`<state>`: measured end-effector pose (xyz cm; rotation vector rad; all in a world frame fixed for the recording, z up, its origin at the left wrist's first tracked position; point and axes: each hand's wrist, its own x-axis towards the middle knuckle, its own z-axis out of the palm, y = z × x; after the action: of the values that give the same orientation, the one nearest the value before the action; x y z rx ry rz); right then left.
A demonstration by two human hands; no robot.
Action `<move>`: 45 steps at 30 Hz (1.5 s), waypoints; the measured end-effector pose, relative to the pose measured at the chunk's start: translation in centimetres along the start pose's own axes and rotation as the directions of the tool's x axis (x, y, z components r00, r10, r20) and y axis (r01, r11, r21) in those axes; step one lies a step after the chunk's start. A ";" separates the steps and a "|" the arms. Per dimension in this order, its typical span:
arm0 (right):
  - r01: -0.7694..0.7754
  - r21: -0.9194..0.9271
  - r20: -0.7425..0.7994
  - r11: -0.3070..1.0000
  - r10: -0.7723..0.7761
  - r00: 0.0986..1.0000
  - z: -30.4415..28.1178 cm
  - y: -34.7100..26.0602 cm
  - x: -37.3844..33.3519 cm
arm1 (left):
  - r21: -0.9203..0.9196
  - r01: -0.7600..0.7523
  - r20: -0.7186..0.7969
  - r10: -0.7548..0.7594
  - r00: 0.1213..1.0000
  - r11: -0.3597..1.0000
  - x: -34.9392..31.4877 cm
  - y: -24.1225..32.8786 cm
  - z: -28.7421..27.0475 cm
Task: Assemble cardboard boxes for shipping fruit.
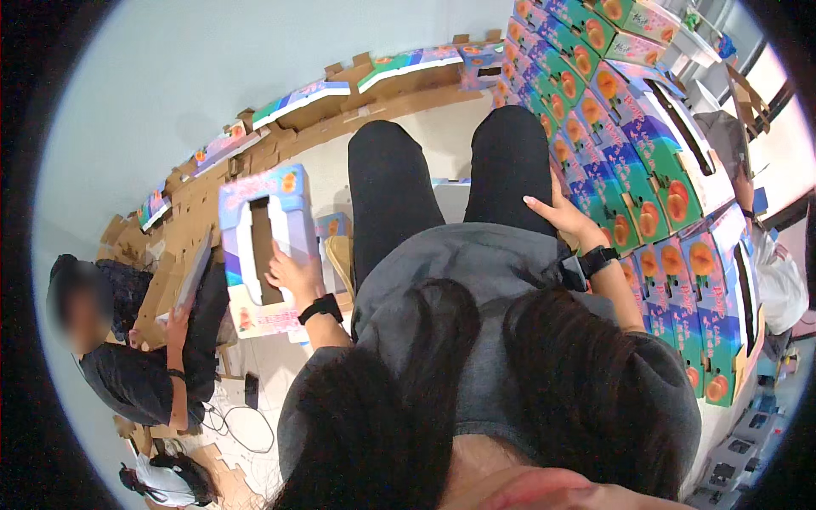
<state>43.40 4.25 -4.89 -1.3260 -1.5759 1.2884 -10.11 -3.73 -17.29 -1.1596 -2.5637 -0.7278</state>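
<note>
1. Hanging lowest in the view: dark hair (442, 399) over a grey top (476, 255), hiding the floor right underneath.
2. Reaching out at left: left hand (293, 274), black wristband behind it, fingers curled on the near right edge of a box (259, 246), gripping it.
3. Standing tilted at the left knee: that box, pale blue and pink with fruit pictures, a long slot cut in its upper face, its bottom edge sitting on more printed card.
4. Resting at right: right hand (565, 217), flat and spread, fingers lying on the black trouser leg (508, 166), heel touching the box stack (646, 170); closed on nothing.
5. Crowding the right side: that stack of green, blue and purple boxes running away in a tight row, its near edge pressing against the right leg, leaving no gap there.
6. Lying between the two legs: a narrow strip of pale floor (450, 136), the only open lane straight ahead.
7. Crouching at left: another person (127, 357) in dark clothes, holding a flat sheet, close beside the tilted box.
8. Trailing on the floor near that person: a black cable (246, 425).
9. Curving along the far edge: a band of flattened cardboard (280, 144) and folded printed boxes, meeting the blank wall (212, 59).
10. Opening between legs and cardboard band: a patch of bare floor.
</note>
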 end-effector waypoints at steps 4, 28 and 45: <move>0.091 -0.706 -0.148 0.703 -0.272 0.951 -1.6 -0.3 1.5 | -0.104 -0.227 -0.238 0.198 0.951 0.968 4.0 4.5 -7.2; 0.294 0.702 -0.088 0.649 -0.330 0.940 8.7 -11.6 3.8 | -0.374 -0.898 -0.485 0.777 0.402 0.231 -2.4 27.2 -17.1; 0.633 -0.096 0.068 0.768 -0.630 0.774 -1.3 -13.6 3.2 | -0.813 -0.404 0.112 0.793 0.599 0.420 -0.5 17.9 -23.1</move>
<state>40.11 7.88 8.26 -0.7116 -1.9165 0.7981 3.84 -6.17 8.22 -2.6928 -1.7538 -1.4273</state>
